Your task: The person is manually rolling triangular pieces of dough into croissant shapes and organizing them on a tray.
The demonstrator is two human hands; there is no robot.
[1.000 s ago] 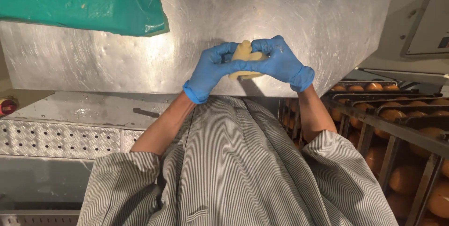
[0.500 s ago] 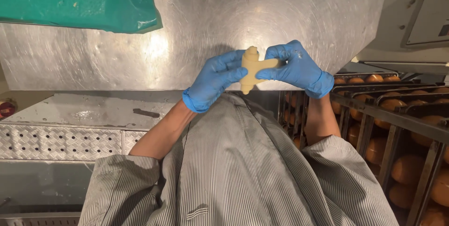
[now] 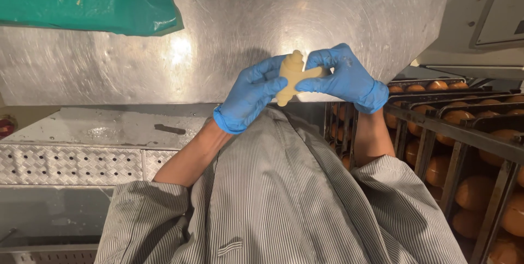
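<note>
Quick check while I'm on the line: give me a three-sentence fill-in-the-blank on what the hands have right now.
1. Both hands wear ____ gloves.
2. The left hand and right hand hold a pale piece of ____ between them.
3. The rack on the right holds browned ____.

Missing words: blue; dough; rolls.

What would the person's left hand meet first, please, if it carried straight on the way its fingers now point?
The left hand already grips the pale dough piece; beyond it lies the right hand, closed on the same piece. Depth is hard to judge, so this is likely, not certain.
</note>
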